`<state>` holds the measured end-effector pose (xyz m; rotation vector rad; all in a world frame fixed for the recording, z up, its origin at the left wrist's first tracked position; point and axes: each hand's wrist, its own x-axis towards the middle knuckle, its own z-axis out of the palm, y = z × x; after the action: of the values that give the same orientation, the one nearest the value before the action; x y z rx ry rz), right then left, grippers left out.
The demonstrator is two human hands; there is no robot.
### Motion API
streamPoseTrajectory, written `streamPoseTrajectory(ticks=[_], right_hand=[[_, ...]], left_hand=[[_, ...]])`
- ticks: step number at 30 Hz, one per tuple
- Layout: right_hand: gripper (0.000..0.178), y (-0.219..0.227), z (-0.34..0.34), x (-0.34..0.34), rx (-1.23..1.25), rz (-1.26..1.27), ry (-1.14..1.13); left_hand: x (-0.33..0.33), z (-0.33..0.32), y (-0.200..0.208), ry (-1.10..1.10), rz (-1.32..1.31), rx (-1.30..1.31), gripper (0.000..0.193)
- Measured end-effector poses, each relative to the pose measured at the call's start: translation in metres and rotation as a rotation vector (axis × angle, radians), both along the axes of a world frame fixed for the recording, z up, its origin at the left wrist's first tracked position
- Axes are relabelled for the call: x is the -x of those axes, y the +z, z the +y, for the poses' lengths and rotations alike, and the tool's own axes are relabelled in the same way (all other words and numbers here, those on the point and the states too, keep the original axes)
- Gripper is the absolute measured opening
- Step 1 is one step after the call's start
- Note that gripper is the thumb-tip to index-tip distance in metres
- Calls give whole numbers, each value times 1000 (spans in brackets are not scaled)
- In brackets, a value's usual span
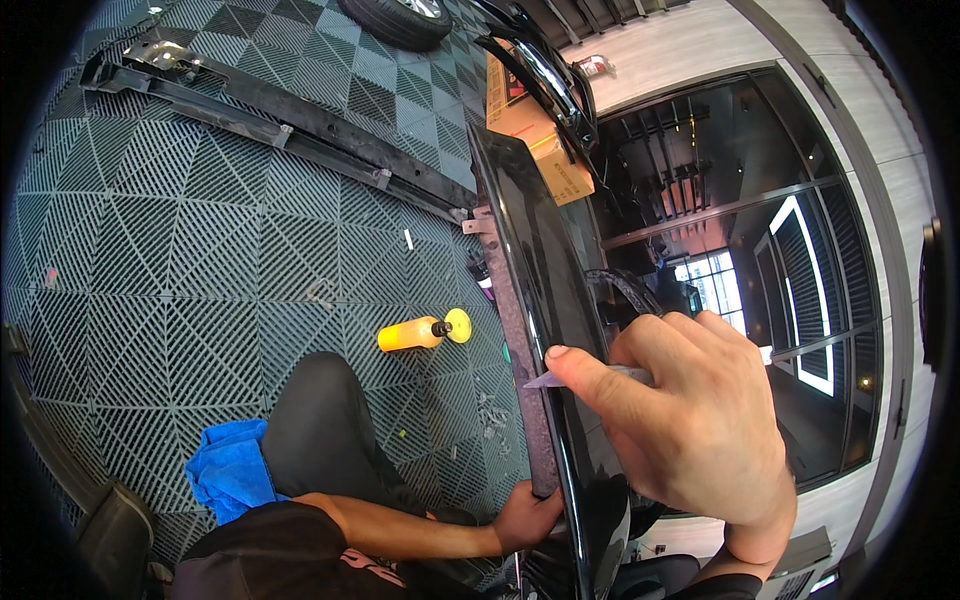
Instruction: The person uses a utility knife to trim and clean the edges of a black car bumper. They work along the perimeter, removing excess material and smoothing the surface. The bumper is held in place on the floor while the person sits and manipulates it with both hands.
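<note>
A long glossy black car trim panel (535, 235) with a dusty inner edge stands in front of me, running from far to near. My left hand (525, 515) is closed around its near inner edge, the fingers partly hidden behind it. Above the panel, my right hand (690, 410) pinches a thin, pointed purplish scraper (545, 380). Its tip lies across the panel's edge, the thumb pressed close to the glossy rim. Most of the scraper is covered by my fingers, so its full shape cannot be made out.
A yellow-orange bottle (408, 335) lies on the grey tiled floor (200, 290). A blue cloth (228, 468) rests by my knee. Another long black trim piece (300, 140) stretches across the far floor. Beyond are a tire (395, 22), a cardboard box (565, 170) and a dark glass panel on the right.
</note>
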<state>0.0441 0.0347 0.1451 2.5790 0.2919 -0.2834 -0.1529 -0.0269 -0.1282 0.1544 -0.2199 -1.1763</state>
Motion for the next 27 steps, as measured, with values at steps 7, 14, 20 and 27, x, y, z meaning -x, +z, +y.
streamPoseTrajectory(ticks=[7, 14, 20, 27], right_hand=[[48, 1, 1, 5, -9, 4, 4], [49, 2, 2, 13, 14, 10, 8], [47, 2, 3, 20, 24, 6, 0], [43, 2, 6, 27, 32, -15, 15]], left_hand=[[-8, 7, 7, 37, -49, -47, 26], [-7, 6, 6, 54, -74, -66, 24], [-10, 7, 7, 49, -53, -56, 24], [-12, 8, 8, 56, -90, -82, 24]])
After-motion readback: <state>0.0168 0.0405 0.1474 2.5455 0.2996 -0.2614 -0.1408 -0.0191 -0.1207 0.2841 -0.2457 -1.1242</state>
